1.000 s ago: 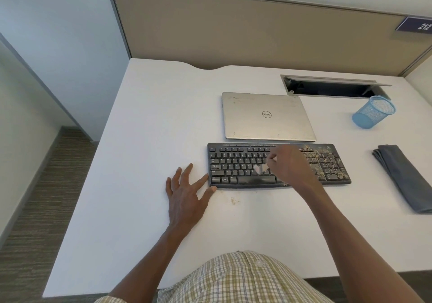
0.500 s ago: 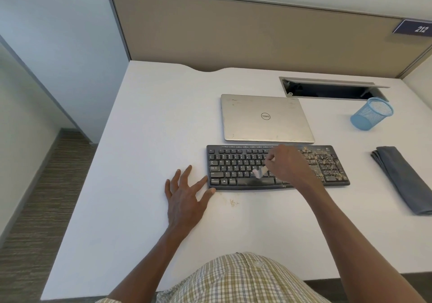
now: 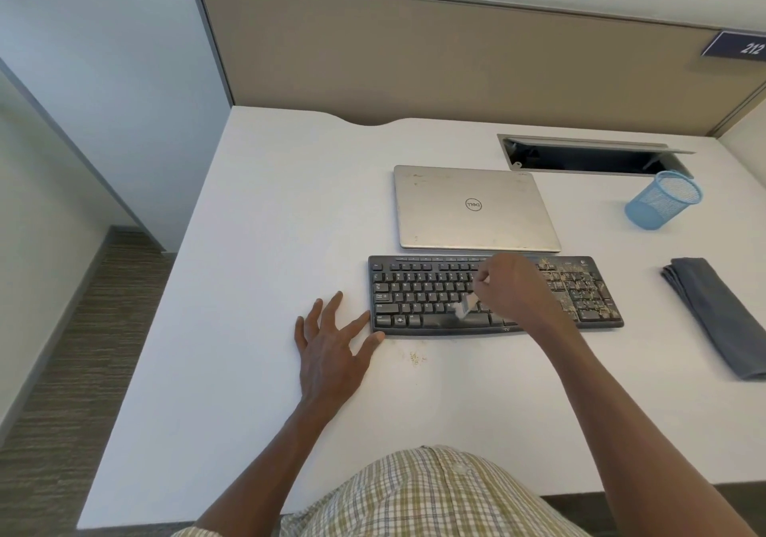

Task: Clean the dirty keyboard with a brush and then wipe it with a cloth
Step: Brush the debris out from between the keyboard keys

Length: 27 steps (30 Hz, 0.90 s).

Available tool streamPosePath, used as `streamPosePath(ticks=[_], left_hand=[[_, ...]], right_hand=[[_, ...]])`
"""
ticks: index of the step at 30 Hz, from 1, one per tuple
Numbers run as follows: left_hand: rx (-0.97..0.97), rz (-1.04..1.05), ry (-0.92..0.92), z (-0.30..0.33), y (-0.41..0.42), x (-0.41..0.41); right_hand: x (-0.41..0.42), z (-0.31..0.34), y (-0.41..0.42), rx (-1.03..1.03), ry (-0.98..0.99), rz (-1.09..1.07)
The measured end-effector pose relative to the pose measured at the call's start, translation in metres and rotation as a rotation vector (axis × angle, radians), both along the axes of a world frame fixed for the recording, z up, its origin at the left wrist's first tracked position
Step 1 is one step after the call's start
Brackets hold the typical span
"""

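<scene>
Fingers of the right hand [image 3: 512, 288] pinch a brush [image 3: 463, 308] on the keyboard [image 3: 418, 300]; left hand [image 3: 331, 350] lies flat, fingers spread wide.

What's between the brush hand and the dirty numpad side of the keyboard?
Nothing visible. The right hand holds the brush on the middle keys of the keyboard; the crumb-covered keys lie just to its right, with only keys between.

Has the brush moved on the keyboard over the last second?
Yes. The brush has swept toward the keyboard's near edge, from the letter rows to the space bar.
</scene>
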<state>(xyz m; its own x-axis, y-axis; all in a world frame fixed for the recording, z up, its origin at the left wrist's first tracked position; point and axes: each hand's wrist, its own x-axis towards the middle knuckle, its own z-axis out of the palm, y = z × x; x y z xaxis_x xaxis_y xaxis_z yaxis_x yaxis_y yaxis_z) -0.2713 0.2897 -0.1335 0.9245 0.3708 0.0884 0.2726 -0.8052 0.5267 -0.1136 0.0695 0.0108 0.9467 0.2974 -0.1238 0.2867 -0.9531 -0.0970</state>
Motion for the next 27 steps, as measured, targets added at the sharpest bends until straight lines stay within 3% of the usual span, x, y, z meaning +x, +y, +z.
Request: streamPosePath(ticks=[10, 14, 19, 27], left_hand=[[0.003, -0.003, -0.005, -0.001, 0.0, 0.0], [-0.005, 0.002, -0.009, -0.001, 0.0, 0.0], [-0.009, 0.006, -0.011, 0.0, -0.001, 0.0], [-0.015, 0.006, -0.009, 0.001, -0.001, 0.0]], right_hand=[[0.0, 0.001, -0.001, 0.021, -0.033, -0.001], [0.003, 0.001, -0.004, -0.004, 0.055, 0.012], [0.005, 0.006, -0.012, 0.06, -0.089, -0.106], [-0.005, 0.004, -0.015, 0.034, -0.027, -0.099]])
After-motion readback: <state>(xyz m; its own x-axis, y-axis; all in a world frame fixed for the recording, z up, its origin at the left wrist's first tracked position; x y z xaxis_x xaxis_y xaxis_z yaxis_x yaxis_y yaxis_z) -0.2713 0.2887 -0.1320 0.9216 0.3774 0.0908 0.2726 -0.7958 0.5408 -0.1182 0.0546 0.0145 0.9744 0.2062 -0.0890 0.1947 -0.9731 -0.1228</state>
